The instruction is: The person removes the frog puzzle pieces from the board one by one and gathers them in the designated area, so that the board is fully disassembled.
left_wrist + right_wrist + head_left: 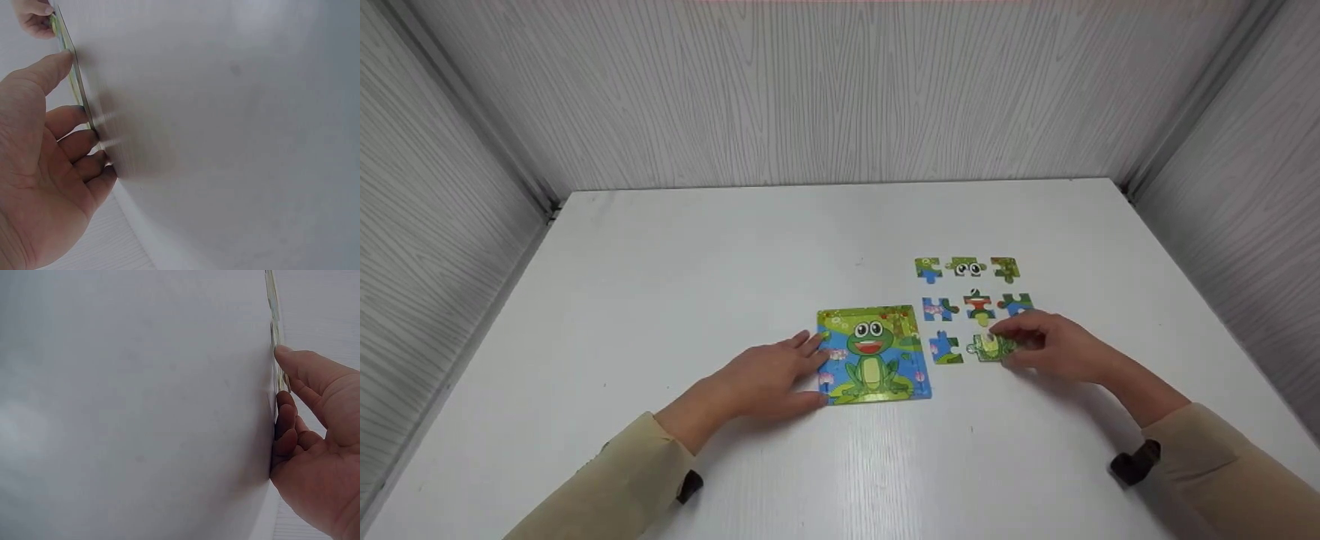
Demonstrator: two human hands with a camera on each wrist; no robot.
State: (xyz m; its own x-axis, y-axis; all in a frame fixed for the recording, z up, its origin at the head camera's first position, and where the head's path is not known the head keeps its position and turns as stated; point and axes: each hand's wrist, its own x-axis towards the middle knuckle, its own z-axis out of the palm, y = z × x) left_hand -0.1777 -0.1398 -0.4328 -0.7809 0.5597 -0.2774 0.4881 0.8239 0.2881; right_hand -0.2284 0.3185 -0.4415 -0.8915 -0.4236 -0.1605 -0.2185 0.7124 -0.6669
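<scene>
A square frog picture board (873, 360) lies flat on the table. My left hand (771, 377) rests at its left edge, with spread fingers and thumb touching that side. To the board's right, several loose jigsaw pieces lie in rows. At the right end of the lowest row, my right hand (1054, 347) pinches a green puzzle piece (991, 346) between thumb and fingers; the hand hides part of it. In the right wrist view the thumb (285, 350) and curled fingers sit at the pieces' thin edges, and the pieces' faces are not seen.
A piece with the frog's eyes (967, 267) lies in the top row, and one with its mouth (979, 306) in the middle row. A blue-green piece (946, 349) lies next to the board. Grey wood-grain panels (840, 90) enclose the white table (697, 255).
</scene>
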